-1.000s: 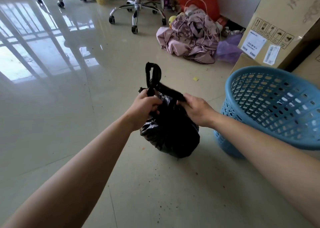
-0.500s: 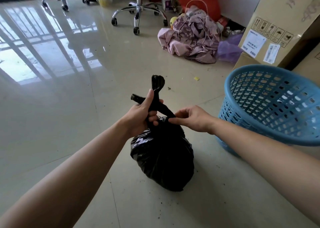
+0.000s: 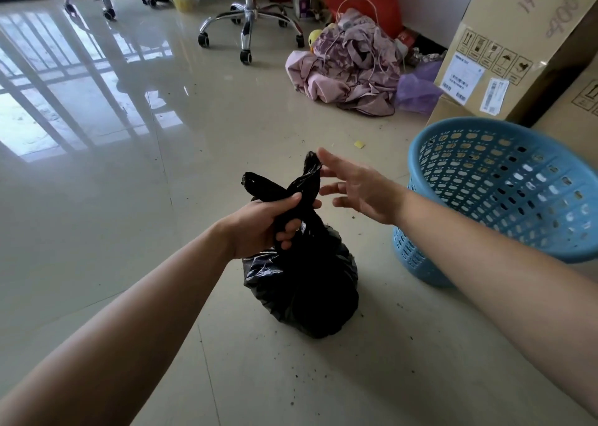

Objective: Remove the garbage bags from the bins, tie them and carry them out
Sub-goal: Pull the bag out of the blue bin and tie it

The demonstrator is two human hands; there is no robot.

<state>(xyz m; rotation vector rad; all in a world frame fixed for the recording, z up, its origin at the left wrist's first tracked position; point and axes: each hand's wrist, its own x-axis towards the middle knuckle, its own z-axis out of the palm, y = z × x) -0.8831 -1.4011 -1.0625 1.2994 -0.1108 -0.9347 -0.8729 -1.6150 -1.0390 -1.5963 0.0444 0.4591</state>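
Observation:
A full black garbage bag (image 3: 307, 283) rests on the tiled floor in the middle of the view. Its two twisted top ends cross above my fist. My left hand (image 3: 265, 225) grips the bag's neck just below the crossing. My right hand (image 3: 359, 192) hovers to the right of the ends with its fingers spread, a fingertip close to the upper end, holding nothing. A blue perforated plastic bin (image 3: 504, 192) stands to the right of the bag, tilted, with no bag inside.
Cardboard boxes (image 3: 517, 46) stand behind the bin at the right. A heap of pink cloth (image 3: 349, 69) and a purple bag (image 3: 417, 89) lie at the back. Two wheeled chair bases (image 3: 249, 27) stand farther back. Dark crumbs dot the floor around the bag.
The bag came down onto the floor. My right hand let go of the bag's end and opened; my left hand kept its grip on the neck with the ends now crossed.

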